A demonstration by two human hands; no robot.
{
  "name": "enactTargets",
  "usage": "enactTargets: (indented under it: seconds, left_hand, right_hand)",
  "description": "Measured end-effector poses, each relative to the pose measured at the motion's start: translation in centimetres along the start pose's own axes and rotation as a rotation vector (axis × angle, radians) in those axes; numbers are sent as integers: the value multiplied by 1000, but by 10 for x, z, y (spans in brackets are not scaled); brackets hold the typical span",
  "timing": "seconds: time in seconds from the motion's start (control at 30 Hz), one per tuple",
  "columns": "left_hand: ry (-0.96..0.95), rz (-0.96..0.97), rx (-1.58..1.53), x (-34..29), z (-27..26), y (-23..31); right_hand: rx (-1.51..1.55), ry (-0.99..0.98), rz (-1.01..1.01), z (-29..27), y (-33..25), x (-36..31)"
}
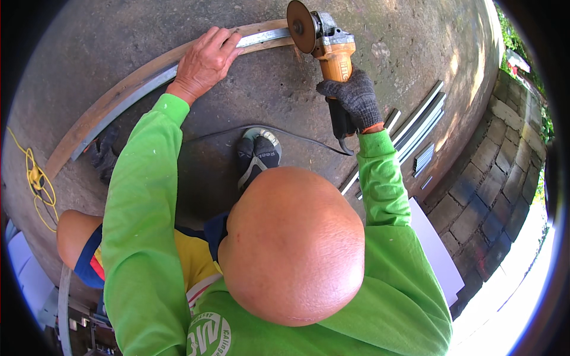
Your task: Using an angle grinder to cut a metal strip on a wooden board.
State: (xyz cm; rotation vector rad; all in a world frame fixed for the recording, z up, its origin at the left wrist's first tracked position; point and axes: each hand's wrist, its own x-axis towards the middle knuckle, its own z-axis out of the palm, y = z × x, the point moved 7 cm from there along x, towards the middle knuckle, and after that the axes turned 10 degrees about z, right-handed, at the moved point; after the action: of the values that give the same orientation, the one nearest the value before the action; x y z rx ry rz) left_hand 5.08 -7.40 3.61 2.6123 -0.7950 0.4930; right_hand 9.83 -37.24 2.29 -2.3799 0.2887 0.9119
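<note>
My left hand (205, 59), bare, lies flat and pressing on the metal strip (178, 70), grasping nothing, which pins the strip against the wooden plank (107, 101) beneath it on the concrete floor (261, 95). My right hand (353, 98), in a dark knit glove, is clenched around the orange angle grinder (326, 44); its disc (301, 26) stands on edge at the strip's end, just beyond my left fingertips. The grinder's cable (261, 127) trails back past my shoe (258, 154). Further metal profiles (418, 127) lie right of my gloved hand.
</note>
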Motion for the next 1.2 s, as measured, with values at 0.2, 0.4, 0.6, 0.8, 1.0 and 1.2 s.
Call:
enactTargets:
  seconds: [0.2,0.4,0.6,0.8,1.0,1.2]
  left_hand:
    - [4,-5,-5,0,0,1]
    - [12,-2,-5,-1,-1,2]
    - [6,1,6,-2,0,2]
    - [2,-3,3,-2,1,2]
    - [8,-5,-3,-4,2,1]
    - [-3,-7,16,-5,2,2]
  right_hand:
    - [-23,10,-2,-1,-4,-3]
    - [-59,2,12,-2,-5,-5]
    - [-73,8,22,-1,-4,-5]
    - [-36,24,14,-2,-6,-7]
    - [-45,24,12,-3,-9,-9]
    - [-80,40,21,-3,-7,-8]
